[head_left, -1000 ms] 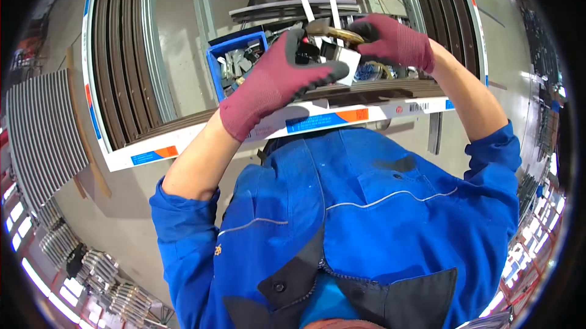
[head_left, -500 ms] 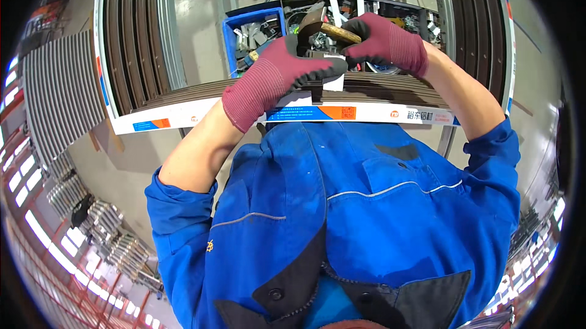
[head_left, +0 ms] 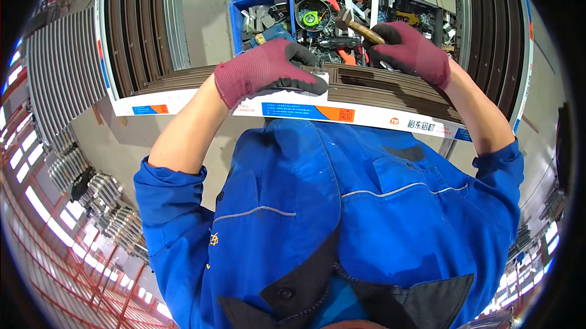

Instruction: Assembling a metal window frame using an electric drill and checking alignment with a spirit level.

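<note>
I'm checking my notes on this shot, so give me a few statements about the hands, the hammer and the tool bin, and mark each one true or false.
1. The right hand grips a wooden-handled hammer. True.
2. The left hand is bare. False: it wears a dark red knit glove with a black palm, as the right does.
3. The left hand rests on the brown frame profile with its white wrapped edge. True.
4. The blue bin behind the hands holds only folded cloth. False: it is crowded with tools and small parts, among them a green tape measure.
5. The person wears a blue work jacket. True.
</note>
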### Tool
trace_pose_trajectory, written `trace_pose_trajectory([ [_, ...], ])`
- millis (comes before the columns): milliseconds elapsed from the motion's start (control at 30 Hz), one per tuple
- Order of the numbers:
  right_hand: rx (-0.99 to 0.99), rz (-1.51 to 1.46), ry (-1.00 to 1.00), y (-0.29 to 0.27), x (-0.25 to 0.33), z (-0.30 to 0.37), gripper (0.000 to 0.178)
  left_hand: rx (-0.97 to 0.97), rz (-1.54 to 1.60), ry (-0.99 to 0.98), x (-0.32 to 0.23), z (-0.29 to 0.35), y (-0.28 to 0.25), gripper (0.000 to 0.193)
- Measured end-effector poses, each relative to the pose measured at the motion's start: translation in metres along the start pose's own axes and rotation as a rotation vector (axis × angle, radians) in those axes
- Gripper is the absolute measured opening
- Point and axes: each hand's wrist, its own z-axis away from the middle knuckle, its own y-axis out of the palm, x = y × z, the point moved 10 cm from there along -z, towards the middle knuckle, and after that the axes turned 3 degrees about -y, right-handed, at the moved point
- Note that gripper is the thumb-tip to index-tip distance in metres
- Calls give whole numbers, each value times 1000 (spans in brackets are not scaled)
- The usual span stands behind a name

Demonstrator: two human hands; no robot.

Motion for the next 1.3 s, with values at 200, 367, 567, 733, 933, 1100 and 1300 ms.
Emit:
trace_pose_trajectory([
  [200, -103, 133, -207, -28, 12, 22, 50, 9, -107, 46, -5, -2, 0, 68],
  [367, -180, 148, -312, -27, 38, 32, 48, 68, 102, -6, -6, 2, 4, 58],
  [567, 13, -102, 85, -5, 56, 17, 38, 84, 81, -57, -9, 9, 0, 62],
  [733, 154, 68, -53, 9, 44, -3, 41, 45, -135, 21, -6, -1, -6, 69],
  [933, -79, -179, 21, -35, 71, -10, 43, 31, -43, 100, -8, 1, -6, 69],
  [1100, 134, 458, -209, 4, 43, -5, 36, 149, 20, 43, -19, 3, 0, 71],
  [1300, -19, 643, -482, 5, 71, -7, 41, 25, -121, 59, -14, 1, -8, 69],
])
